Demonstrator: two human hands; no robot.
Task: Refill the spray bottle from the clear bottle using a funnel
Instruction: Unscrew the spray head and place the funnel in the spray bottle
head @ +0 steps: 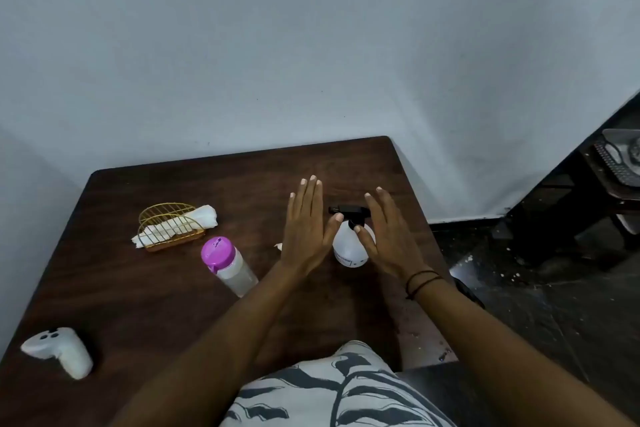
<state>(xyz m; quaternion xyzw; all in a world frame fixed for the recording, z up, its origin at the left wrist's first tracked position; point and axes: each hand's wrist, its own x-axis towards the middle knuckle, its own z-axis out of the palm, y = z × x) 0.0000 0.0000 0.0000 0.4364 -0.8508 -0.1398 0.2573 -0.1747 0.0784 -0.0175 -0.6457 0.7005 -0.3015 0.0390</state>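
Fabric with a grey leaf print (332, 392) lies nearest, at the near edge of the tabletop (145, 305), which is dark brown wood grain with rounded corners. Close to the near left corner rests a white plastic controller (60, 350), smooth and curved.

Further in, about the middle of the tabletop, the clear bottle (230, 265) stands with its round pink cap closed; its wall is transparent plastic and it seems to hold a pale liquid. Behind it, toward the left far side, a gold wire holder (169, 225) keeps some white napkins (194, 222).

Both hands are raised flat with fingers straight and close together, holding nothing. The left hand (306, 229) and the right hand (388, 239) stand on the 2 sides of the spray bottle (349, 244), which sits toward the right far part of the tabletop. The thumbs come near its black trigger head, but I cannot tell if they touch it. The body is white, matte and rounded.

I judge the task is at its beginning: both bottles are closed. A small pale thing (278, 246) shows at the left wrist; whether it is the funnel I cannot tell. The next move calls for a grip on the white body with 1 hand and unscrewing the black head with the other.
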